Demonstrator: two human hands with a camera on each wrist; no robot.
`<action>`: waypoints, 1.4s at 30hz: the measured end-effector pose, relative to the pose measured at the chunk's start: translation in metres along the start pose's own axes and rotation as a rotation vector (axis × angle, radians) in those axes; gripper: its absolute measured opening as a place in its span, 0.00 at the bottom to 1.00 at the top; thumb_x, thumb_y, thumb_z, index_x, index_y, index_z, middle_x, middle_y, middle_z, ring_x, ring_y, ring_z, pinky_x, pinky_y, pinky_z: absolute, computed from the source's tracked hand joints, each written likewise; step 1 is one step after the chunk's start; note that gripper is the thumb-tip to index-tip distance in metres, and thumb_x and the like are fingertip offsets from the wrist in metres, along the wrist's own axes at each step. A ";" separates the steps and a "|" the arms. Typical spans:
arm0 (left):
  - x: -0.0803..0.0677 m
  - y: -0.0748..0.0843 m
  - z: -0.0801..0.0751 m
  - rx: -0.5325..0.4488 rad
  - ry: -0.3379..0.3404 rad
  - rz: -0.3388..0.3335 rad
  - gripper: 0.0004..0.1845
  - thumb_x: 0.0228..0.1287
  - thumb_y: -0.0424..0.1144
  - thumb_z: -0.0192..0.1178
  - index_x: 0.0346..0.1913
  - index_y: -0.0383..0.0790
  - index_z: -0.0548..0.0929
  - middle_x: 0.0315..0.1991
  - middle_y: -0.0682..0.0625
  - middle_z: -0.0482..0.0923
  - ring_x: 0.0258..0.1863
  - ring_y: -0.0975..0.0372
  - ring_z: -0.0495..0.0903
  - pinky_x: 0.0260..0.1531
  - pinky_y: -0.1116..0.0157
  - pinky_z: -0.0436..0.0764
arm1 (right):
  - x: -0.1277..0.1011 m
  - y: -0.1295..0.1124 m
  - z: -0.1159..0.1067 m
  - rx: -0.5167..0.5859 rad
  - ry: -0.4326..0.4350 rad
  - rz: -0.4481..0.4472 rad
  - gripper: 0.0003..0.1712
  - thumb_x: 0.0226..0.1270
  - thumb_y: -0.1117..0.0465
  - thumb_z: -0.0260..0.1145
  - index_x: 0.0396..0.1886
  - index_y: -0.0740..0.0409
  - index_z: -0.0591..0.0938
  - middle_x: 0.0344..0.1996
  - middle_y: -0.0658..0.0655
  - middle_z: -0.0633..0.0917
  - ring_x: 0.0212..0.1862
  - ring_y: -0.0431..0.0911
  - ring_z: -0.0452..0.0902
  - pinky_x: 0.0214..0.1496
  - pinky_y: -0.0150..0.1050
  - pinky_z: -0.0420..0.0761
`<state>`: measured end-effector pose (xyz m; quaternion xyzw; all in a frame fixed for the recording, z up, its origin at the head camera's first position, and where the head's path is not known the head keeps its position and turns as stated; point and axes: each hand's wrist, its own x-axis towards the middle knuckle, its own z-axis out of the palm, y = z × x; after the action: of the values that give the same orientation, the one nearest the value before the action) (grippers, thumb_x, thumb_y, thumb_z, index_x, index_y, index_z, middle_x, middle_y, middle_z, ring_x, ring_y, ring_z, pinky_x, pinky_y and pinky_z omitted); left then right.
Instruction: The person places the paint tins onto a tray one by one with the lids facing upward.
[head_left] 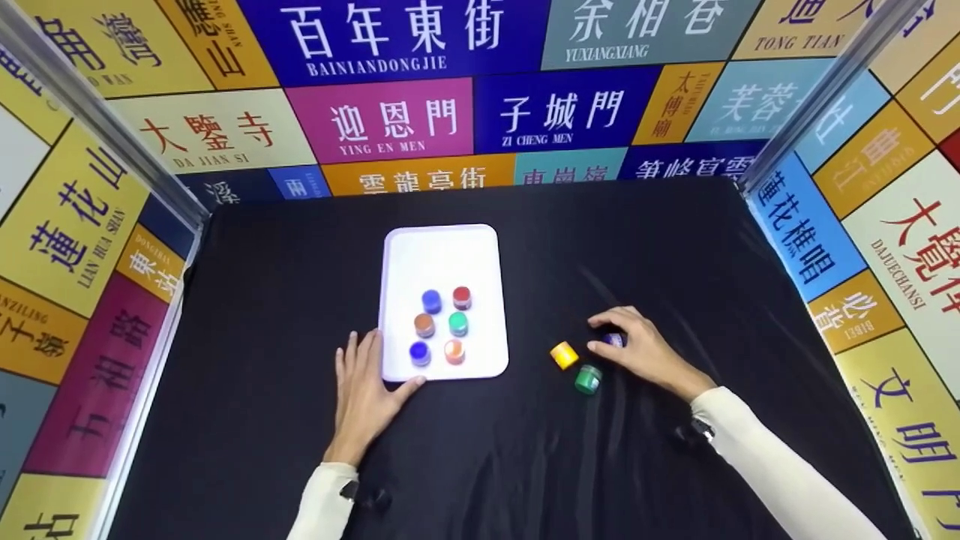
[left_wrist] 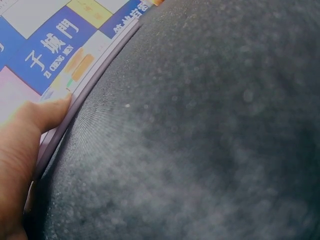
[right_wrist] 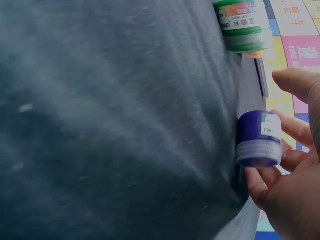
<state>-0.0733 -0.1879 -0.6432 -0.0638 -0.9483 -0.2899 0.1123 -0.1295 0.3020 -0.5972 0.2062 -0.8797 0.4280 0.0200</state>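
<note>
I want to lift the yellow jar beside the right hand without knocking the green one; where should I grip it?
Pinch the yellow jar across its round side wall, fingers coming from above on its far and left sides. It looks tilted on the black cloth, and the green jar stands close at its near right, so that side is probably crowded.

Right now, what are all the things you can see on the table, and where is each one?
White rectangular plastic tray: one, white, left of centre on the cloth.
Small round paint jars on the tray: six; two blue, two orange, one red, one green; near half of tray.
Small yellow jar: one, on cloth right of tray.
Small green jar: one, beside the yellow one.
Small purple jar: one, under right hand.
Black cloth: one, covers table.
Left hand: flat, thumb touching tray's near edge.
Right hand: fingers curled round purple jar.
</note>
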 end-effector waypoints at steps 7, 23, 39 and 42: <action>-0.001 -0.002 0.000 -0.003 0.002 -0.006 0.61 0.58 0.66 0.78 0.84 0.31 0.65 0.81 0.35 0.67 0.87 0.35 0.51 0.86 0.36 0.41 | -0.009 0.007 -0.003 -0.011 0.003 0.026 0.24 0.62 0.63 0.85 0.58 0.61 0.90 0.54 0.56 0.91 0.62 0.54 0.79 0.66 0.23 0.69; -0.001 0.003 -0.002 0.008 -0.003 -0.011 0.61 0.58 0.66 0.78 0.84 0.31 0.65 0.81 0.35 0.67 0.87 0.36 0.51 0.86 0.37 0.41 | -0.032 0.024 -0.019 0.070 0.053 0.007 0.25 0.57 0.68 0.87 0.56 0.60 0.92 0.56 0.60 0.89 0.62 0.50 0.78 0.68 0.21 0.68; 0.002 0.003 0.000 0.006 -0.001 -0.015 0.61 0.59 0.68 0.77 0.84 0.32 0.66 0.81 0.36 0.68 0.87 0.37 0.51 0.86 0.37 0.41 | -0.033 0.031 -0.018 0.077 0.122 -0.026 0.25 0.52 0.76 0.86 0.51 0.61 0.93 0.51 0.63 0.90 0.58 0.51 0.78 0.66 0.22 0.69; 0.002 0.002 0.000 0.007 0.000 -0.009 0.61 0.59 0.68 0.77 0.84 0.31 0.66 0.81 0.36 0.67 0.87 0.36 0.51 0.86 0.37 0.41 | -0.032 0.028 -0.016 0.074 0.147 -0.012 0.25 0.49 0.78 0.85 0.49 0.62 0.92 0.50 0.65 0.90 0.57 0.53 0.78 0.66 0.21 0.69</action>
<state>-0.0746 -0.1865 -0.6415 -0.0588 -0.9495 -0.2873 0.1114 -0.1132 0.3405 -0.6149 0.1801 -0.8581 0.4742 0.0797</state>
